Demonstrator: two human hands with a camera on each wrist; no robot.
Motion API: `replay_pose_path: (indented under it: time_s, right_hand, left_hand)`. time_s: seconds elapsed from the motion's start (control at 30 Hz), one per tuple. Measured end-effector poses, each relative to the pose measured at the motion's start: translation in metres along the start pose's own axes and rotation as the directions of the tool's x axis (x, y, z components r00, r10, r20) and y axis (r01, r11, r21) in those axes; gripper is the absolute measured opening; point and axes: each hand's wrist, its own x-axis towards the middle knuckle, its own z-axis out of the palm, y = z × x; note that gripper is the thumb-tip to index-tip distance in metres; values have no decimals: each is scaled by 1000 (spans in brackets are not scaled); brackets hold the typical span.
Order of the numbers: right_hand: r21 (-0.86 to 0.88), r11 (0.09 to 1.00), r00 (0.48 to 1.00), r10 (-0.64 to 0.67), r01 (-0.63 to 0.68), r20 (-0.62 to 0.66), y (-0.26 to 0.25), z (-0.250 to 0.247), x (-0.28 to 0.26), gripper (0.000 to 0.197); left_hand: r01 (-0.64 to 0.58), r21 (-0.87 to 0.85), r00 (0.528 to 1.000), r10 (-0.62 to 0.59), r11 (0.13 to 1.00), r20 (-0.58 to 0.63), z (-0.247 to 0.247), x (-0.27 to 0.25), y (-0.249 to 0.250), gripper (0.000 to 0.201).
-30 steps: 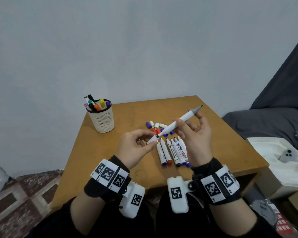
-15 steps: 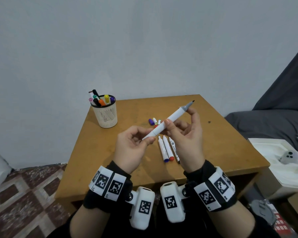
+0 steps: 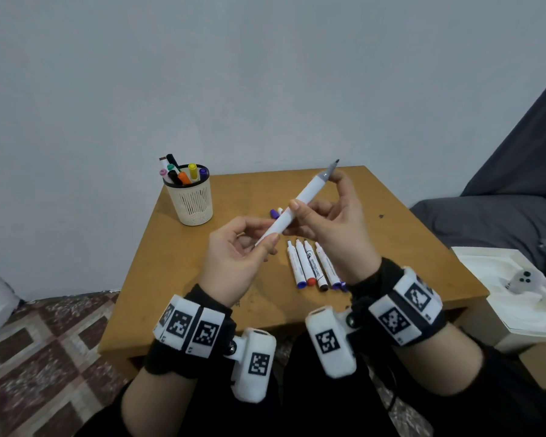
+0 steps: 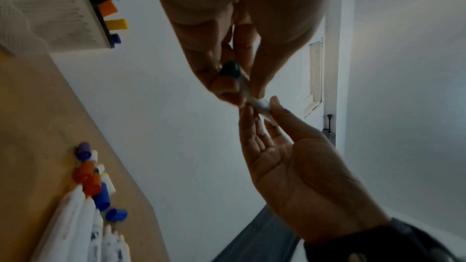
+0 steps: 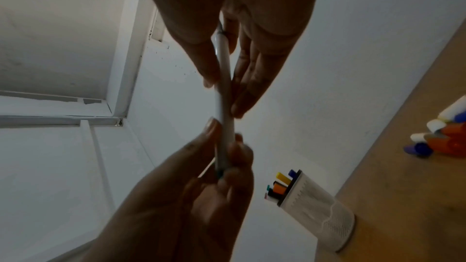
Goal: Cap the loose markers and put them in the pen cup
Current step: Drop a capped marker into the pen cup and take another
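Both hands hold one white marker slanted above the table, its uncapped grey tip up and to the right. My left hand pinches the lower end, where a dark green plug shows between the fingers. Thumb and fingers of my right hand pinch the middle of the barrel. A white slotted pen cup with several capped markers stands at the table's far left. Several uncapped markers lie side by side under my right hand. Loose caps are heaped just beyond them.
The wooden table ends close to my wrists and stands against a pale wall. A white moulded tray with a grey controller sits off the right edge. Dark bedding lies beyond it. Patterned floor shows at the left.
Both hands have lifted the marker a little and drawn it leftward, toward the cup. Its tilt is steeper. Both grips are unchanged.
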Motion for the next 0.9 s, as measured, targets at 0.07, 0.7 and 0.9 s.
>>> replay_pose_path:
  time_s: [0.07, 0.7, 0.9]
  right_hand:
    - [-102, 995, 998, 28, -23, 49, -2, -1, 12, 43]
    - [-972, -47, 845, 506, 229, 174, 84, -48, 181, 37]
    - [-969, -113, 814, 570, 218, 117, 111, -41, 208, 44]
  left_hand:
    - [40, 25, 999, -40, 999, 8, 0, 6, 0, 21]
    - [131, 136, 943, -81, 982, -324, -59, -27, -54, 21]
    - [158, 129, 927, -103, 979, -360, -65, -16, -63, 22]
